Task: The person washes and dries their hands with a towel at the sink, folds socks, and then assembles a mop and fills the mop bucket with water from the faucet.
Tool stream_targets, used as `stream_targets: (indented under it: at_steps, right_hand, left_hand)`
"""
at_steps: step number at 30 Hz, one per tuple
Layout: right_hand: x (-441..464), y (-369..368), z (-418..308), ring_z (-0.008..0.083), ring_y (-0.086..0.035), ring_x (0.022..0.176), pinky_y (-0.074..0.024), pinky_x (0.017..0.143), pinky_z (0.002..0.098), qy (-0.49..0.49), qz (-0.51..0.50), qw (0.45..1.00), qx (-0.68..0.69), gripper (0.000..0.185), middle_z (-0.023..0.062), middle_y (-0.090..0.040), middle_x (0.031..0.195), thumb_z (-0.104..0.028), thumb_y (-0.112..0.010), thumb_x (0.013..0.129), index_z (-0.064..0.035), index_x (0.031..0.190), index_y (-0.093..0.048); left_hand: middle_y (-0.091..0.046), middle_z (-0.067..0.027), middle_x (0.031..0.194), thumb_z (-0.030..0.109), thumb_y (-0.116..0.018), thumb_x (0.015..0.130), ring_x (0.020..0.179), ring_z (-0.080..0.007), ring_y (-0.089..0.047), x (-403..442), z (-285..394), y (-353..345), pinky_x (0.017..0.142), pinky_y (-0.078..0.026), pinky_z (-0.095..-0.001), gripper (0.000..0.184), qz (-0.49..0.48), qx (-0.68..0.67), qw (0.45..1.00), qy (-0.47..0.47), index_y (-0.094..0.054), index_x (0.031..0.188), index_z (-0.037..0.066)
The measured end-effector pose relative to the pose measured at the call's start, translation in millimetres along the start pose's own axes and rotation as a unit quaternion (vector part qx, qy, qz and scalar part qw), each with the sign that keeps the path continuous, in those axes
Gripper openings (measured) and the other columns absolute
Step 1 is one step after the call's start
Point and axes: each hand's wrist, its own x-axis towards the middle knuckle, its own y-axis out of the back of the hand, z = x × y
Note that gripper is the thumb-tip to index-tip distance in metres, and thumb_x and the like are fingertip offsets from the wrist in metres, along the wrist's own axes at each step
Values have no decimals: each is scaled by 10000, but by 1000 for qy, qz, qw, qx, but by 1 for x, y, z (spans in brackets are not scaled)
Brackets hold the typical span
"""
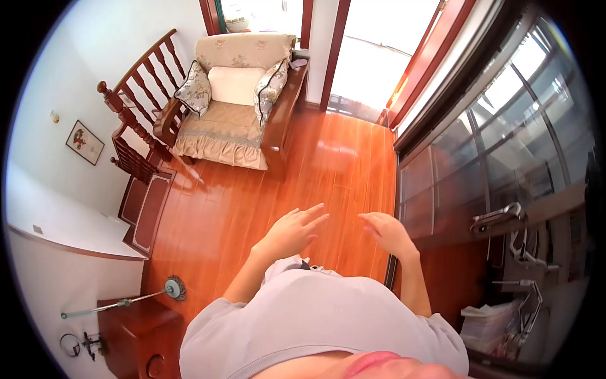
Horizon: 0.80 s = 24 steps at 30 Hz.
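Observation:
My left hand is held out in front of my body, over the wooden floor. Its fingers are spread and nothing is in them. To the right, my right hand is also raised, fingers stretched forward and nothing held. A gap separates the two hands, and neither touches any object. The nearest thing to my right hand is the glass-paned sliding door, which has a metal handle. Farther ahead of my left hand stands a wooden armchair with a beige cover and several cushions.
A wooden stair railing runs left of the armchair. A mop lies across a reddish-brown cabinet at lower left. A bright open doorway is at the back. Papers and metal frames sit at lower right.

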Motion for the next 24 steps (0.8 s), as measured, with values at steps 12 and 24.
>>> stream_targets:
  at_steps: [12,24]
  right_hand:
    - [141,62,136,294,-593,1058,-475,884,376,-65,-24,996,52,288,130,-647,1110,-153,-566,921,-67,1194,-603]
    - [360,168,241,239,-640,978,-498,835,316,-23,126,978,167,279,135,-650,1061,-20,-580,896,-20,1174,-614]
  left_hand:
    - [-371,-125,1479,177,-608,898,1181,-279,-534,200,-153,-18,1054,-382,-432,502,-105,-2,993,55,-465,1374,104]
    - [-425,-101,1441,169,-597,893,1245,-256,-491,480,-279,60,1072,-363,-460,472,-58,64,992,-92,-488,1346,92]
